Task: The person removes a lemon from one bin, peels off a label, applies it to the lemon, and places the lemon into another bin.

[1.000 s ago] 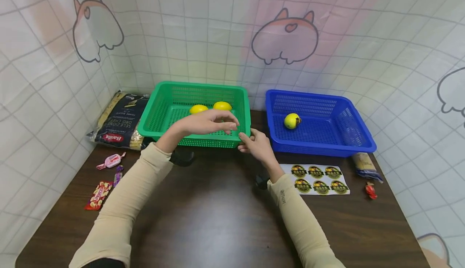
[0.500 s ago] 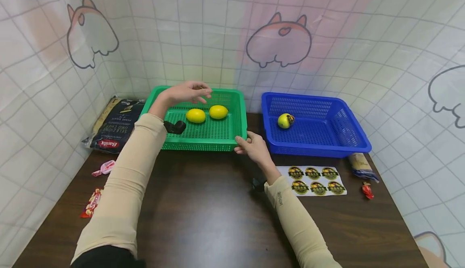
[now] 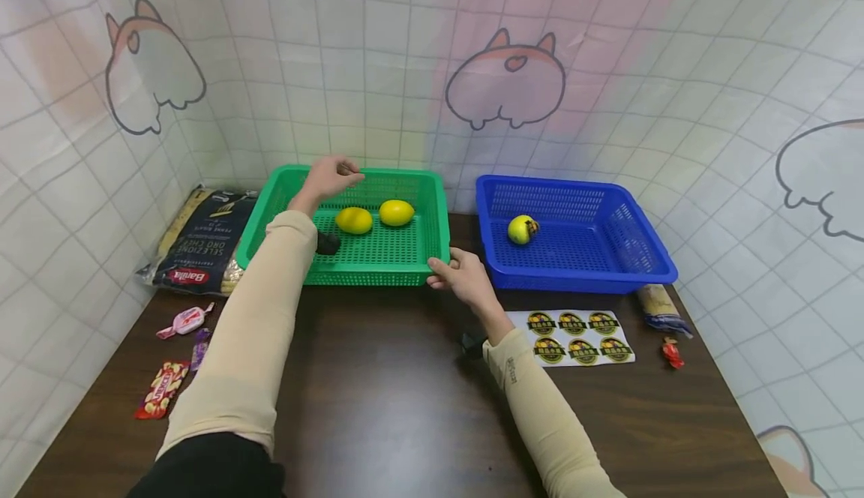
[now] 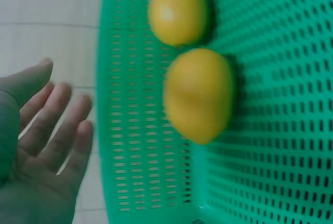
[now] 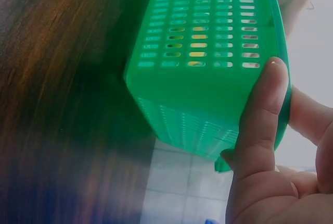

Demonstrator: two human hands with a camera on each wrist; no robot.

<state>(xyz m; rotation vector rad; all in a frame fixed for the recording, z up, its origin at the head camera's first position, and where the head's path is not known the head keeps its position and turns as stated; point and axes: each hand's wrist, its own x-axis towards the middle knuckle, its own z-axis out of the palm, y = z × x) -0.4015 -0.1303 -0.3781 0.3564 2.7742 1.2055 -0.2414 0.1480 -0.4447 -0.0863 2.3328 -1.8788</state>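
Gripping the near right corner of the green basket (image 3: 378, 258) on the table, the right hand (image 3: 459, 279) is steadying it; the left hand (image 3: 331, 175) is hovering, fingers relaxed, over its far rim beside two lemons (image 3: 374, 217)

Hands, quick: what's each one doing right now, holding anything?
Left hand: open, fingers straight, holding nothing, at the far rim of the green basket.
Right hand: grips the green basket's near right corner, thumb pressed on its wall.

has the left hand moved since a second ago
Yes. The left hand has gone from the green basket's near rim, by the right hand, across the lemons to its far rim.
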